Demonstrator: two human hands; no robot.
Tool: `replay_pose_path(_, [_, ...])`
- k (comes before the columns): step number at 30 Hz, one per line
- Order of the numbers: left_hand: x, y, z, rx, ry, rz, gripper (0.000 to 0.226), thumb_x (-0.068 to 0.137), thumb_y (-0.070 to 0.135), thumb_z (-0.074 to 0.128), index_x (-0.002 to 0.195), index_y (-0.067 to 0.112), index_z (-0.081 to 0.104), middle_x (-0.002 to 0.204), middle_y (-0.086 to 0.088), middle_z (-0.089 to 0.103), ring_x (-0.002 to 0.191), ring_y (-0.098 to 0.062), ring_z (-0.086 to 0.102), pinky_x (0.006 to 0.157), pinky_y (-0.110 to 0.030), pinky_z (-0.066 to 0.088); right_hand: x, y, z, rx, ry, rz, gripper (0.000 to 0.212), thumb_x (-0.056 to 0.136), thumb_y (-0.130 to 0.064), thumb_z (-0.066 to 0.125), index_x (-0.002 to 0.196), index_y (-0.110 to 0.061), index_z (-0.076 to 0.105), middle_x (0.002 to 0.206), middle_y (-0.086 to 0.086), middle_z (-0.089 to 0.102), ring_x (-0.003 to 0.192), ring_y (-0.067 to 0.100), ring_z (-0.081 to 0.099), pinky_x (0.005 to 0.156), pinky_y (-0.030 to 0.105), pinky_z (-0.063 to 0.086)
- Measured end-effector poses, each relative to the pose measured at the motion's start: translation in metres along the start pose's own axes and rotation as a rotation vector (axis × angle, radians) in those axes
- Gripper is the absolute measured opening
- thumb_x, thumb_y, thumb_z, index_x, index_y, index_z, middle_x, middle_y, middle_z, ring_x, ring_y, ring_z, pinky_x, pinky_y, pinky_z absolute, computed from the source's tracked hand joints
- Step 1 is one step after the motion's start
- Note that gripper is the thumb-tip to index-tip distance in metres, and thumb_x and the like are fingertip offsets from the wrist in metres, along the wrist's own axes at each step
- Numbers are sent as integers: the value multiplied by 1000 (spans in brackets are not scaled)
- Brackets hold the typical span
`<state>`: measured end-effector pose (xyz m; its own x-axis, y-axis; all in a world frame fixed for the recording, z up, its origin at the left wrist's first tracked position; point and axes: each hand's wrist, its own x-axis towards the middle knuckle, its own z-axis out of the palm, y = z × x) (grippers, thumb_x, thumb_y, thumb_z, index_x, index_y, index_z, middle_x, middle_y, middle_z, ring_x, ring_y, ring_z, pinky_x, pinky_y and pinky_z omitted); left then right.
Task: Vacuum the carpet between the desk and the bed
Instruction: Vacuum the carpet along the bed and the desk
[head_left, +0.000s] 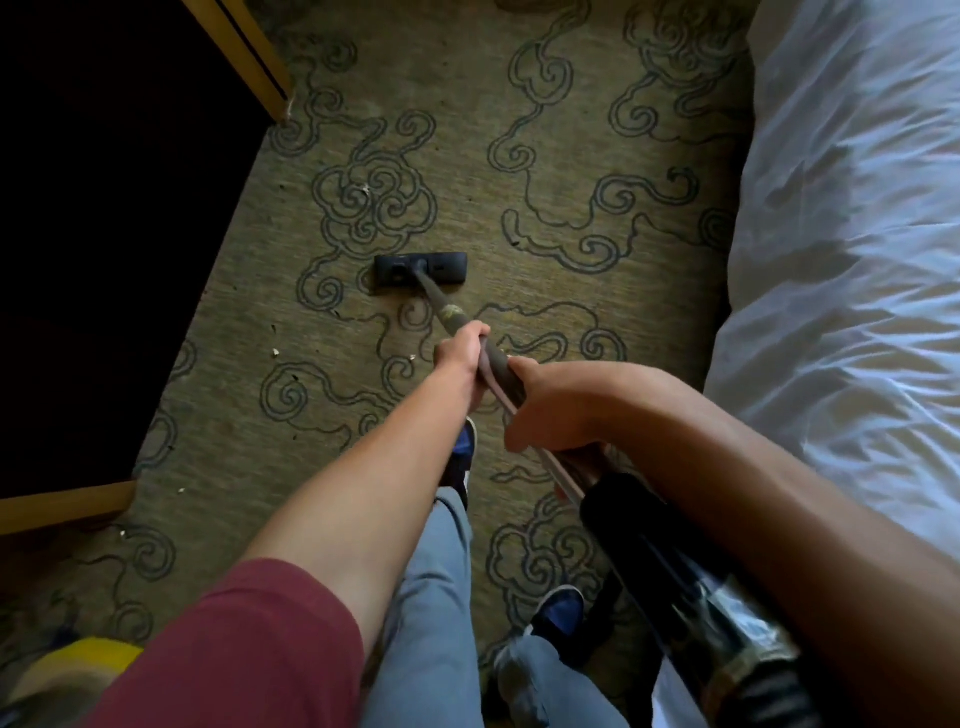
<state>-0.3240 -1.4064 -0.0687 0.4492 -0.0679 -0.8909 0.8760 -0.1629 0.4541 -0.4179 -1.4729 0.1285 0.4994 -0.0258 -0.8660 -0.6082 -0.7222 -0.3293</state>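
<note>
The vacuum wand (457, 322) is being gripped by the left hand (460, 351) and right hand (550, 405), its head (421, 271) lying on the carpet (545, 208) beside the bed (852, 260).

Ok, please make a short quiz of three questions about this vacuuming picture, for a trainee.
1. True or false: both hands grip the vacuum wand.
2. On which side of the carpet is the bed: A left, B right?
3. What small things lie on the carpet near the desk?

Key
1. True: the left hand is lower on the wand and the right hand higher.
2. B.
3. Pale crumbs, to the left of the floor head.
</note>
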Motion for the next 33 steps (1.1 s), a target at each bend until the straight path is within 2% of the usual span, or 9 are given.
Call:
replay_pose_path(5, [55,87,0,22,44,29,17,85,9,65,96,1,55,88,-19,59,67,-28,59,67,-38,50,64,-38,-62,94,-1,10,87,86,-24,62,155,-20,8,110,5,59,95,22,58,75,26,42])
replay_pose_path(8, [84,140,-3,48,78,45,23,83,10,66,103,-1,58,87,-19,59,73,-28,60,69,-38,51,98,-65,-102,122,-1,5,93,86,-26,64,156,-21,3,127,6,58,108,24,58,79,24,41])
replay_pose_path(13, [124,213,3,147,98,62,37,80,13,67,113,-1,60,92,-19,61,77,-31,63,70,-39,54,142,-91,-162,297,0,9,77,83,-19,70,147,-20,28,101,7,63,92,28,67,79,38,55])
replay_pose_path(16, [134,245,10,219,116,84,32,79,14,67,108,1,62,96,-18,66,71,-28,64,60,-30,52,159,-97,-184,393,2,-3,71,82,-18,72,142,-20,34,102,11,64,91,33,69,80,49,57])
replay_pose_path(20, [144,258,9,230,116,84,43,79,15,68,118,0,62,100,-19,68,70,-28,64,53,-27,48,170,-102,-194,418,-40,21,75,83,-21,71,144,-20,26,103,14,64,80,34,72,69,52,60])
replay_pose_path(23, [142,251,5,225,120,69,45,78,18,69,119,2,60,94,-17,67,70,-27,64,54,-27,49,168,-102,-188,349,-55,13,86,84,-23,69,150,-26,14,100,7,63,76,27,70,69,43,60])
replay_pose_path(27, [131,232,-3,90,91,-21,36,80,17,70,108,-1,59,91,-24,65,65,-31,65,70,-46,61,159,-107,-168,119,-20,25,98,85,-26,60,155,-29,-9,111,8,61,82,22,57,72,27,45])
replay_pose_path(30, [118,217,-9,20,53,-58,26,83,17,67,101,2,57,71,-16,60,41,-25,60,51,-33,54,152,-110,-152,21,13,41,93,86,-22,53,155,-25,-10,103,12,56,87,27,54,81,31,49])
replay_pose_path(33, [102,200,-13,-19,42,-89,21,86,18,66,95,2,56,58,-13,60,36,-22,59,43,-30,52,137,-107,-137,-43,22,40,92,85,-20,52,155,-23,-8,95,11,55,88,29,58,83,34,52])
